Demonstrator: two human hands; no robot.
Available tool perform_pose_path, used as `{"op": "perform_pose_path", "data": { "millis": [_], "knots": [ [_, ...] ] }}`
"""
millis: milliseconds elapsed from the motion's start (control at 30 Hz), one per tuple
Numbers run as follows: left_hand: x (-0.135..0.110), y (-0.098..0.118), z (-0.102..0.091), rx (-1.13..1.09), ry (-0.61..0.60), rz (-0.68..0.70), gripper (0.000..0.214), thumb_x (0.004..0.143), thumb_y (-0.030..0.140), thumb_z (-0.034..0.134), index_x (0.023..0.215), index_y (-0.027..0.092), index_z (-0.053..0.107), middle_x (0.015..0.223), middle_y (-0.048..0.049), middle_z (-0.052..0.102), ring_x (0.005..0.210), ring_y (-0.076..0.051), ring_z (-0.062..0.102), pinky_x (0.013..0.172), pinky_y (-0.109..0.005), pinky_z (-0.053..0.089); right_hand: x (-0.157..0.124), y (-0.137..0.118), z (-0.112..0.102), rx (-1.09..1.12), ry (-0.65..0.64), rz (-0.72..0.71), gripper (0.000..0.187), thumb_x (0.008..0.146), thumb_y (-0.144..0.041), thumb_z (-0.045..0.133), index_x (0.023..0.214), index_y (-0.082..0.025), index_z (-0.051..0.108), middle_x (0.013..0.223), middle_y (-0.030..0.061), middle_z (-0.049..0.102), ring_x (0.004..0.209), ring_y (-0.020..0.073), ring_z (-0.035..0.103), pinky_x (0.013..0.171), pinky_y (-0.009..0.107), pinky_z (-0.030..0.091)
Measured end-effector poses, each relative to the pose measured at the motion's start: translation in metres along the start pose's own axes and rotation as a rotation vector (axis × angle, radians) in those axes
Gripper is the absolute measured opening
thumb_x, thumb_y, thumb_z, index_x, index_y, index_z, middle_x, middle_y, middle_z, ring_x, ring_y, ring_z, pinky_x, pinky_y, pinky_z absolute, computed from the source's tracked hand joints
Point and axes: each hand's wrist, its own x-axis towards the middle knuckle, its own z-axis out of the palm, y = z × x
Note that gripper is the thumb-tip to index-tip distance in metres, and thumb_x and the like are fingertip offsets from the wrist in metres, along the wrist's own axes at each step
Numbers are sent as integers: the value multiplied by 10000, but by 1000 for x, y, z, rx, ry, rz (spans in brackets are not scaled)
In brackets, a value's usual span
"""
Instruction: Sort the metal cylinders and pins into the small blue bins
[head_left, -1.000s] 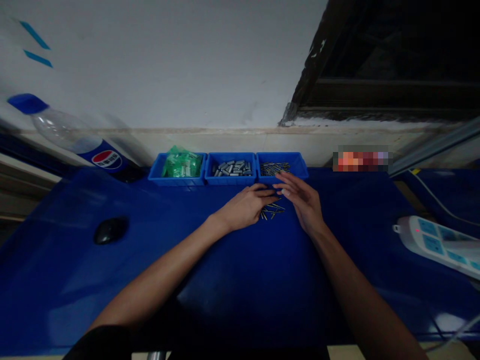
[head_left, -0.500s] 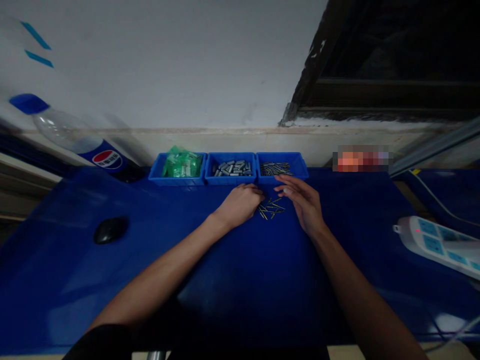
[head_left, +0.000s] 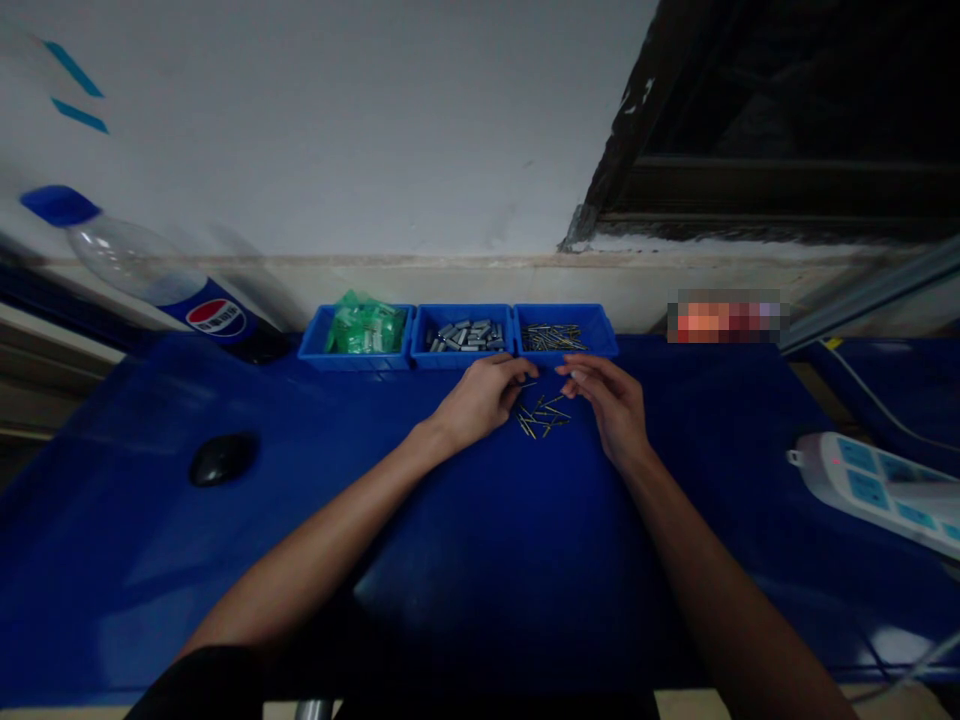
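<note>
Several thin, brass-coloured metal rods (head_left: 543,415), perhaps small drill bits, lie in a loose pile on the blue table (head_left: 480,580). My left hand (head_left: 481,396) is at the pile's left side. Its fingers are closed on one thin metal rod (head_left: 529,385), whose end sticks out toward the right. On the other side my right hand (head_left: 611,405) hovers with bent fingers apart, and I see nothing in it. Just behind the hands stands a blue bin of thin metal rods (head_left: 609,345).
A blue bin of short silvery metal pieces (head_left: 462,362) and a blue bin of green packets (head_left: 352,364) adjoin the rod bin. A Pepsi bottle (head_left: 214,315) and black mouse (head_left: 219,460) are left. A white power strip (head_left: 817,455) lies right.
My left hand has lifted slightly, its fingers now extending right with a rod showing at the tips. My right hand's fingers have bent and drawn closer together.
</note>
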Motion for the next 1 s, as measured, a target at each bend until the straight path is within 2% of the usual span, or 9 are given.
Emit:
{"op": "perform_pose_path", "data": {
  "millis": [133, 300, 533, 667, 767, 867, 933, 1000],
  "knots": [
    [1, 8, -3, -188, 93, -42, 278, 855, 34, 613, 1099, 157, 667, 971, -56, 717, 856, -153, 686, 797, -292, 602, -1, 1, 0, -57, -61, 22, 190, 870, -342, 788, 1037, -268, 843, 797, 11, 788, 637, 159, 638, 640, 326, 514],
    [2, 15, -6, -305, 114, -82, 257, 843, 93, 663, 1090, 163, 666, 917, -34, 700, 800, -134, 677, 752, -269, 605, -4, 2, 3, 27, -132, 104, 162, 878, -358, 787, 981, -257, 862, 826, 30, 808, 677, 165, 686, 678, 331, 533],
    [3, 19, -6, -378, 179, -121, 232, 835, 145, 713, 1066, 160, 697, 951, -55, 735, 826, -143, 698, 797, -296, 639, -1, -1, 5, 72, -125, 152, 183, 836, -377, 829, 968, -254, 863, 833, 40, 818, 691, 179, 705, 706, 354, 562],
    [3, 20, -5, -402, 172, -123, 246, 828, 140, 722, 1071, 165, 700, 969, -57, 738, 830, -144, 699, 794, -289, 639, -2, -1, 5, 120, -123, 189, 188, 801, -399, 860, 928, -261, 867, 841, 49, 825, 722, 195, 722, 739, 375, 577],
    [2, 16, -4, -366, 143, -111, 262, 823, 134, 738, 1080, 156, 698, 995, -63, 734, 829, -145, 699, 786, -289, 633, -2, 1, 5, 114, -116, 180, 146, 797, -388, 861, 859, -256, 866, 805, 48, 816, 697, 192, 712, 716, 371, 574],
    [1, 8, -5, -173, 49, -108, 227, 812, 135, 775, 1030, 138, 711, 992, -74, 733, 829, -171, 700, 787, -327, 619, -2, 2, 4, 65, -75, 111, 95, 833, -349, 829, 846, -261, 862, 797, 40, 811, 689, 193, 708, 727, 386, 579],
    [-1, 4, -7, -17, -33, -101, 183, 843, 135, 762, 1023, 135, 734, 986, -83, 740, 853, -201, 710, 822, -370, 608, -2, 0, 4, 70, -41, 62, 88, 850, -325, 808, 904, -283, 863, 889, 41, 831, 769, 214, 741, 796, 418, 592],
    [-2, 3, -7, 71, -127, -57, 198, 885, 114, 719, 1077, 142, 756, 1043, -96, 751, 922, -227, 728, 881, -398, 598, -2, -3, 4, 98, -34, 43, 169, 855, -305, 800, 1014, -313, 856, 1063, 41, 841, 900, 236, 770, 882, 445, 592]
  ]
}}
